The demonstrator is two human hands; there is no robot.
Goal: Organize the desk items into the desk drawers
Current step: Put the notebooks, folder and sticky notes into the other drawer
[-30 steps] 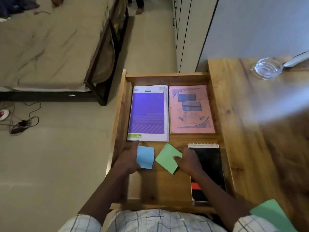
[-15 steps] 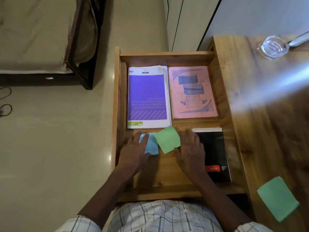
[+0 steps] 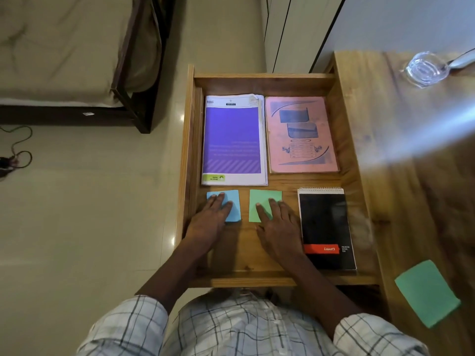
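Open drawer (image 3: pixel 264 82) holds 2 books at the back and a black pad (image 3: pixel 325 222) at front right. Left hand (image 3: pixel 210 217), fingers flat, presses the blue note (image 3: pixel 232 201); right hand (image 3: pixel 279 224), fingers flat, presses the green note (image 3: pixel 262 201); the notes lie side by side, apart

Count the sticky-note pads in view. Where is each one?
3. A blue pad lies in the drawer under the left hand, a green pad beside it under the right hand, and a second green pad on the desk. Others may be hidden.
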